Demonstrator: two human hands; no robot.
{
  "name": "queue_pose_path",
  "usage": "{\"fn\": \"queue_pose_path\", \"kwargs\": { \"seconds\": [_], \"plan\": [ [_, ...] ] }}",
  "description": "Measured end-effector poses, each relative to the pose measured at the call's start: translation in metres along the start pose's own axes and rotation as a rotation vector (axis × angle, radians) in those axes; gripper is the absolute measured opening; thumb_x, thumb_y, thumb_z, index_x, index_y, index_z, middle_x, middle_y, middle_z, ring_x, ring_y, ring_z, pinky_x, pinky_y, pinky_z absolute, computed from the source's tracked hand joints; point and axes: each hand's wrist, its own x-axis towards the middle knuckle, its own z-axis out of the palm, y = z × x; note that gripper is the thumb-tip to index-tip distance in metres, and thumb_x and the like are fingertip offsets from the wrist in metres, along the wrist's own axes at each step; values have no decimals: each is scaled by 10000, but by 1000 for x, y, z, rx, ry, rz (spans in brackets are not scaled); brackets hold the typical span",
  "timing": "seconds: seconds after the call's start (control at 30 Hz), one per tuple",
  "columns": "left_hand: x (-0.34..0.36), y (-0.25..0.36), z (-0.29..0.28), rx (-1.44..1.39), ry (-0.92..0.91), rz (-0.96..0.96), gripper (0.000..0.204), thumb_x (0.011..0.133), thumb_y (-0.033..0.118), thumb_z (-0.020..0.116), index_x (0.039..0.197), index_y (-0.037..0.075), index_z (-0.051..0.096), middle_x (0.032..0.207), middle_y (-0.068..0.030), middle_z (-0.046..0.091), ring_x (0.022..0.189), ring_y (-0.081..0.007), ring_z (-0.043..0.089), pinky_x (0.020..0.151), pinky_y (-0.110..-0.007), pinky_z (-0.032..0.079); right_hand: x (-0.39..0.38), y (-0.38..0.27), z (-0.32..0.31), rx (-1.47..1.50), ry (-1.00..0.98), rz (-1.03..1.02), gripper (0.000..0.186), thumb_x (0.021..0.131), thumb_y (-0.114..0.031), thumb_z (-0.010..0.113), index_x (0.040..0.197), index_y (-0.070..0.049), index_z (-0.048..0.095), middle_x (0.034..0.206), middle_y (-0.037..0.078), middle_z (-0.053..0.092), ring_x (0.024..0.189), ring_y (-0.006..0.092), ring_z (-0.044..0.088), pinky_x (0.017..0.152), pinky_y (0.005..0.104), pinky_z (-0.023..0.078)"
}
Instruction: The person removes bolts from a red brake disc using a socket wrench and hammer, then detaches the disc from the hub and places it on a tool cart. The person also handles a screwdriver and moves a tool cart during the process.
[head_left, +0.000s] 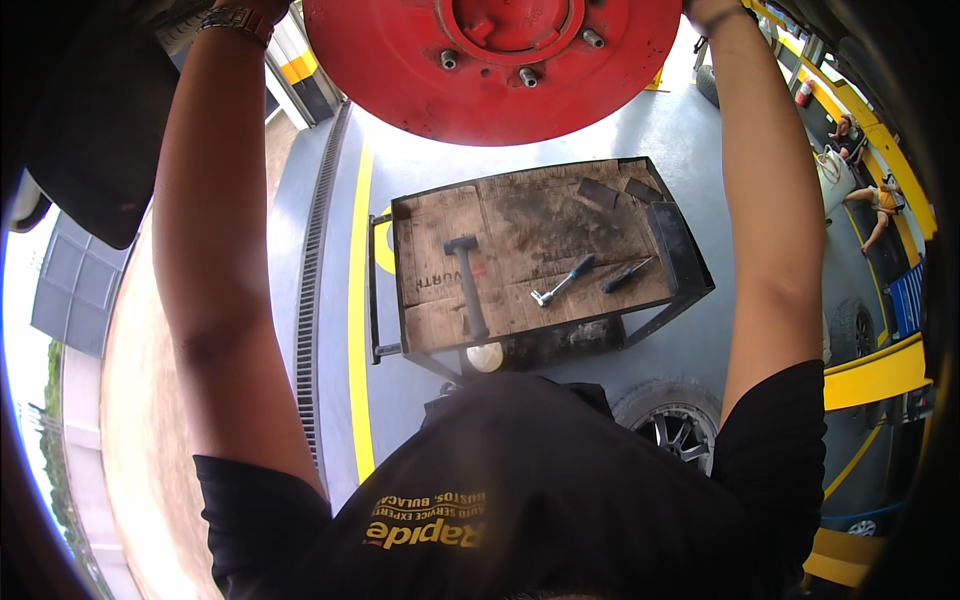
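Observation:
A red brake drum (490,105) with metal wheel studs fills the top middle of the view, its upper part cut off by the frame. Both my arms are raised on either side of it. My left hand (262,8) is at the drum's upper left, only its wrist end in view below a watch-like band. At the upper right edge, my right hand (708,12) comes close to the drum's rim. The fingers of both hands are out of frame or hidden, so I cannot tell whether they grip the drum.
Below stands a black cart topped with stained cardboard (520,210). On it lie a hammer (467,285), a ratchet wrench (563,280), a screwdriver (628,275) and dark flat pieces (598,193). A wheel (675,420) lies beside the cart. Two people sit far right. A floor grate (318,270) runs left.

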Motion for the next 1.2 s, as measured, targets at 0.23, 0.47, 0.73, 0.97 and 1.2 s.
{"fn": "queue_pose_path", "kwargs": {
  "seconds": [0.23,0.47,0.73,0.97,1.2],
  "plan": [
    [5,4,-1,60,-5,-84,309,1069,256,574,1204,2,687,1061,-64,737,899,-137,697,795,-285,592,-4,2,11,6,17,46,364,1052,-272,564,1239,18,680,1218,136,721,1083,239,695,964,389,562],
    [8,-13,4,115,107,16,393,1003,376,689,1080,-6,740,889,-50,738,721,-115,669,618,-258,539,-14,16,14,-982,473,-187,427,1050,-310,534,1007,71,724,967,175,764,897,264,725,789,408,565],
    [-98,-74,28,-217,391,280,625,1075,526,443,1325,-28,590,1224,-164,680,1078,-216,642,956,-361,488,-44,-6,40,-431,535,-71,602,1032,-577,500,1026,-29,750,990,36,738,948,174,669,838,348,507],
    [-147,-128,114,-606,517,258,672,1096,540,300,1507,18,401,1526,-141,470,1401,-280,450,1168,-442,346,-43,-4,52,-223,453,-318,621,1044,-563,485,1149,8,704,1076,98,725,1001,180,669,923,340,514],
    [-142,-147,137,-735,619,271,755,1064,644,293,1525,53,385,1583,-114,400,1437,-282,392,1208,-435,295,-50,-5,62,125,32,-263,636,1075,-526,429,1348,21,602,1292,145,674,1145,222,660,1027,370,514]
  ]
}}
